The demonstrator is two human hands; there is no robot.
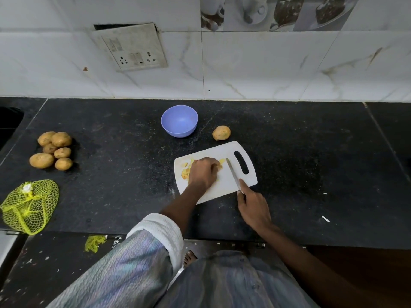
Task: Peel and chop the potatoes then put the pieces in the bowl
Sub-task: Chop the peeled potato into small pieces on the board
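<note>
Bare counter [195, 145] separates cutting board [224, 181] from bowl [179, 121].

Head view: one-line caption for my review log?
Left hand steadies potato pieces on the cutting board while right hand holds the knife; bowl empty.

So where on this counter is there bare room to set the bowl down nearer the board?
Bare counter lies between the pile of potatoes and the cutting board, and right of the board. It is crowded between the bowl, lone potato and board.
</note>
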